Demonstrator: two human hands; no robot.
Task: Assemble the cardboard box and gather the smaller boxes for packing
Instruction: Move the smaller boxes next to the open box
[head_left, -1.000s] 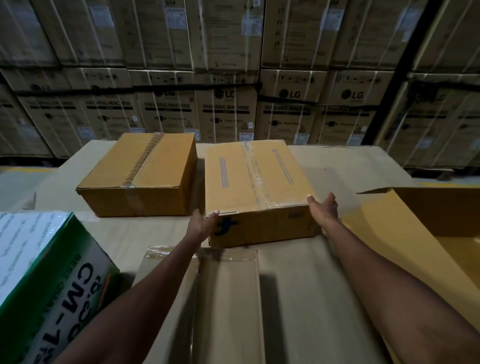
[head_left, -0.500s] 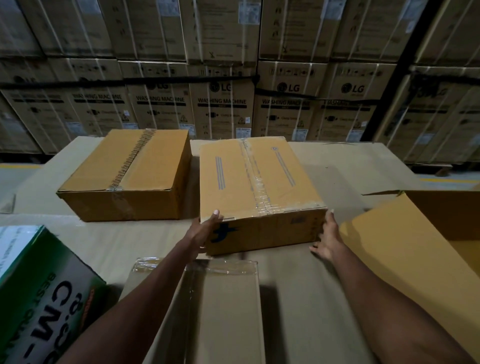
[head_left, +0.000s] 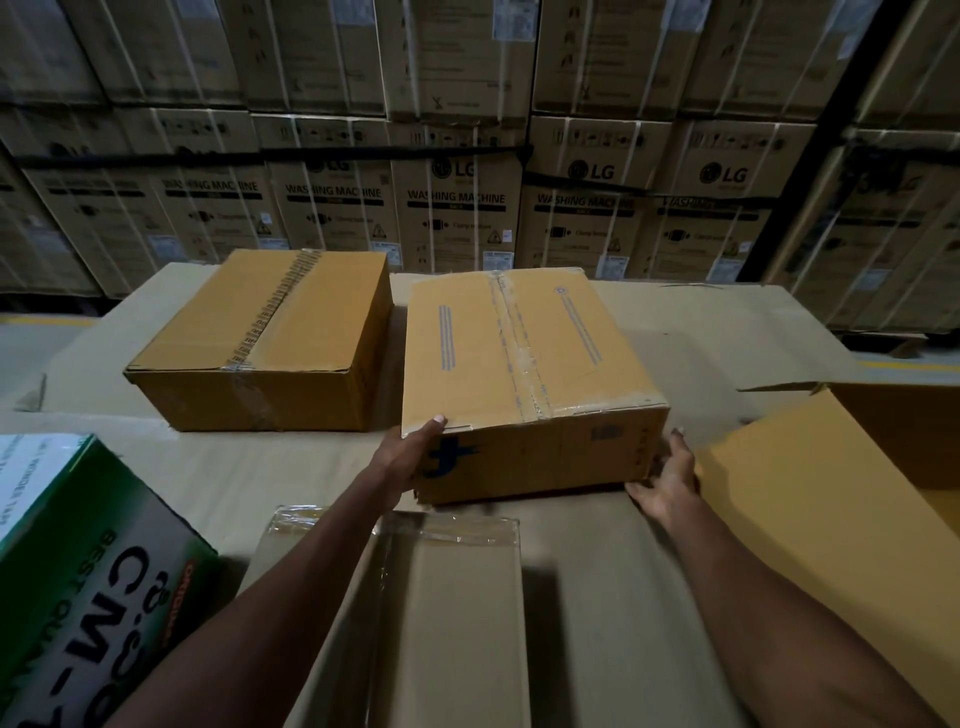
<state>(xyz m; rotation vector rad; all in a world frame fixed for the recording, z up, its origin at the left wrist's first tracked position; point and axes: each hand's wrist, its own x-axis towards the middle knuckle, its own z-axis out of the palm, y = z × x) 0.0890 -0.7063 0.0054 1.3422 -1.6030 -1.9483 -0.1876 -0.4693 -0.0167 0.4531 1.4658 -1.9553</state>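
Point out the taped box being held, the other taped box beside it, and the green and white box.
Held box (head_left: 498, 353), head view, on its top face.
Other taped box (head_left: 260, 317), head view, on its top face.
Green and white box (head_left: 78, 587), head view, on its printed side.

Two taped boxes sit side by side on the bench (head_left: 701, 332): the left box (head_left: 270, 332) and, just beside it, the right box (head_left: 519, 364), which reaches nearer the person. The left hand (head_left: 402, 457) is on the right box's near left corner, the right hand (head_left: 665, 478) at its near right bottom corner. In front of it lies a flat cardboard piece (head_left: 457, 613). A printed carton (head_left: 78, 561) stands at the near left, an open box (head_left: 841, 493) at the right. Behind the bench rises a wall of stacked cartons (head_left: 457, 208).
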